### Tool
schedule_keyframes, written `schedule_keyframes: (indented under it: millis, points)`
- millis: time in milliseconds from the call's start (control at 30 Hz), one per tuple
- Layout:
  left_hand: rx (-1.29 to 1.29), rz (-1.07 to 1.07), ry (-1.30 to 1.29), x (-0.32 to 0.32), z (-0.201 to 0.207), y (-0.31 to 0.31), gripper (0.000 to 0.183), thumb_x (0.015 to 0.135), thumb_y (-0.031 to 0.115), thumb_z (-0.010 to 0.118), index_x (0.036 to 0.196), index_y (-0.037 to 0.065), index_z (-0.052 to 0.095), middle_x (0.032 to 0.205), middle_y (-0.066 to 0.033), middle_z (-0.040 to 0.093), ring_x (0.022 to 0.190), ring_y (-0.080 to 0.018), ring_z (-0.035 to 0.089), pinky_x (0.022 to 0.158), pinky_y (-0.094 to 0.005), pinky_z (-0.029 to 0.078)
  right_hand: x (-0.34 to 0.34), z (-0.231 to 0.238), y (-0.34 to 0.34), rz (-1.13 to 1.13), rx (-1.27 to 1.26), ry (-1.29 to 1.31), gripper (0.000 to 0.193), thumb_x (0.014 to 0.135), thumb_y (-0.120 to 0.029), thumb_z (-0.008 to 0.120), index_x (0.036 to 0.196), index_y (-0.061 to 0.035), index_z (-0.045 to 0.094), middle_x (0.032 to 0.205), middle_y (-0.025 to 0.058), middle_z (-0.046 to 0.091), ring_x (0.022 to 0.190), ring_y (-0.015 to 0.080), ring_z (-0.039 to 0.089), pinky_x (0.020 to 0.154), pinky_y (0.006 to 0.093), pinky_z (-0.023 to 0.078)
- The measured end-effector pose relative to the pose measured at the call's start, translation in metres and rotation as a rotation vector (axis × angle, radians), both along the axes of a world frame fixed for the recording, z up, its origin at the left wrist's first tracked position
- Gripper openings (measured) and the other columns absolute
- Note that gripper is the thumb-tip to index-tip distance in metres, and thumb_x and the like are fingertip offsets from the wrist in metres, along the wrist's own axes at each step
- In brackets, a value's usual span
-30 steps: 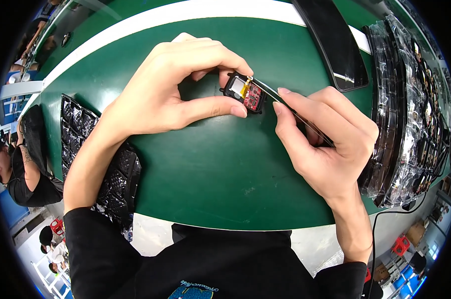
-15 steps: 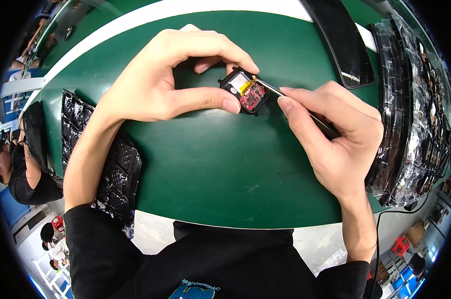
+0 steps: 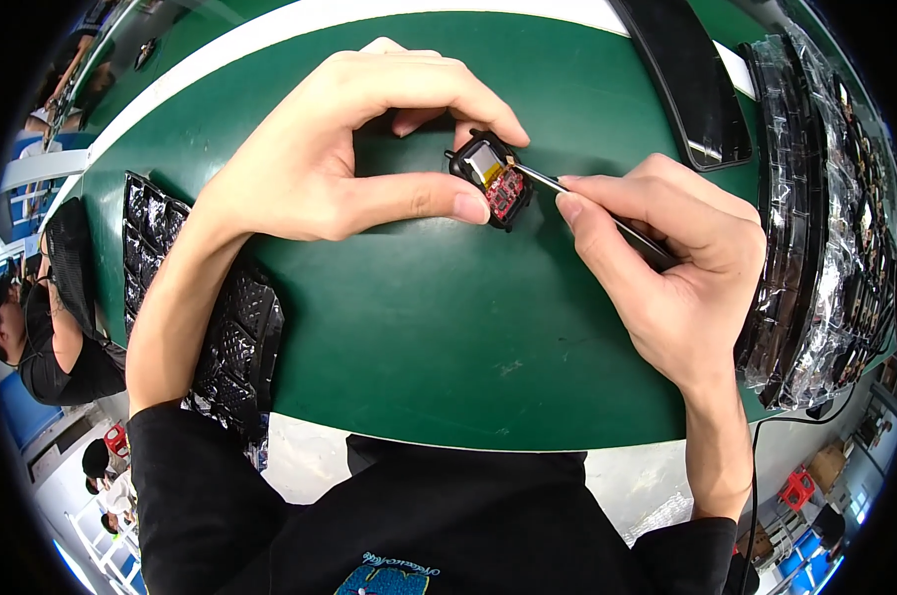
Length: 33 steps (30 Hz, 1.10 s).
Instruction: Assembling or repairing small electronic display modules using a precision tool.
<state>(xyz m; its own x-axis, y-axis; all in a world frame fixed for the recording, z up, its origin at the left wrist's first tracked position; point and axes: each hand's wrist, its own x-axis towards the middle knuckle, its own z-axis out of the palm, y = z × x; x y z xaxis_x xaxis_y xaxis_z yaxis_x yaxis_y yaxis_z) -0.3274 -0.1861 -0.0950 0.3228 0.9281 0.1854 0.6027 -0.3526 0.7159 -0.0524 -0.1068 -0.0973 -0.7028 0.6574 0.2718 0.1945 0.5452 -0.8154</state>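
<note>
Between thumb and fingertips, my left hand [image 3: 369,149] grips a small black watch-like case [image 3: 456,164] above the green table. Its open side faces up, showing a red circuit board [image 3: 506,194], a silver battery-like block [image 3: 483,163] and yellow tape [image 3: 493,176]. My right hand [image 3: 672,253] is closed like a pen grip around tweezers [image 3: 607,216] with a dark handle. Their thin metal tip reaches the case's upper right edge, beside the yellow tape and board. Whether the tip pinches anything is too small to tell.
A black plastic tray [image 3: 240,332] lies under my left forearm. At the right stand stacked black trays in clear wrap [image 3: 800,218], with a black glossy panel [image 3: 691,89] at the back right. A cable [image 3: 756,476] hangs off the right edge. Another person [image 3: 57,337] sits at the left.
The case has shifted slightly right and tilted in my left hand. The tweezers' tip remains at its upper right edge; my right hand has barely moved.
</note>
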Motion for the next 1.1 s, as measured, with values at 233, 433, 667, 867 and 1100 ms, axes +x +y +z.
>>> schedule_keyframes:
  millis: [233, 433, 667, 867, 1100]
  points:
    - [0.086, -0.078, -0.018, 0.001, -0.004, 0.002, 0.051, 0.07, 0.023, 0.099, 0.115, 0.004, 0.082, 0.106, -0.0037, 0.082, 0.087, -0.0197, 0.065, 0.081, -0.0356, 0.043, 0.0, 0.001, -0.001, 0.015, 0.0, 0.001, 0.013, 0.089, 0.007, 0.084, 0.102, 0.0039, 0.086, 0.071, 0.0003, 0.064, 0.061, 0.0039, 0.054, 0.055, 0.0221, 0.035]
    - [0.101, -0.061, 0.007, 0.003, -0.005, 0.001, 0.05, 0.069, 0.025, 0.098, 0.113, 0.004, 0.082, 0.103, -0.0036, 0.081, 0.084, -0.0205, 0.064, 0.083, -0.0353, 0.043, 0.001, 0.0, -0.002, 0.007, -0.018, -0.006, 0.015, 0.088, 0.007, 0.084, 0.103, 0.004, 0.086, 0.071, 0.0002, 0.064, 0.061, 0.0041, 0.053, 0.056, 0.0223, 0.035]
    - [0.073, -0.069, -0.005, 0.001, -0.003, 0.002, 0.05, 0.07, 0.024, 0.098, 0.113, 0.004, 0.082, 0.099, -0.0044, 0.08, 0.084, -0.0197, 0.063, 0.081, -0.0354, 0.041, 0.0, -0.002, 0.0, 0.031, -0.017, 0.028, 0.015, 0.087, 0.008, 0.085, 0.102, 0.0038, 0.086, 0.07, 0.0008, 0.064, 0.06, 0.0046, 0.053, 0.055, 0.0228, 0.036]
    - [0.091, -0.076, -0.014, 0.003, -0.004, 0.002, 0.048, 0.072, 0.024, 0.097, 0.113, 0.004, 0.082, 0.099, -0.005, 0.079, 0.085, -0.0205, 0.064, 0.082, -0.0359, 0.041, 0.0, -0.006, 0.0, 0.04, 0.018, 0.048, 0.015, 0.087, 0.007, 0.085, 0.102, 0.0035, 0.086, 0.07, 0.001, 0.064, 0.059, 0.0047, 0.052, 0.054, 0.0228, 0.035]
    - [0.096, -0.075, 0.006, 0.003, -0.004, 0.001, 0.047, 0.074, 0.024, 0.097, 0.113, 0.004, 0.081, 0.099, -0.0049, 0.079, 0.084, -0.0209, 0.063, 0.082, -0.0364, 0.041, 0.001, -0.003, -0.001, 0.018, -0.005, 0.016, 0.016, 0.087, 0.007, 0.085, 0.103, 0.0036, 0.086, 0.07, 0.0011, 0.065, 0.059, 0.0046, 0.053, 0.054, 0.0229, 0.035]
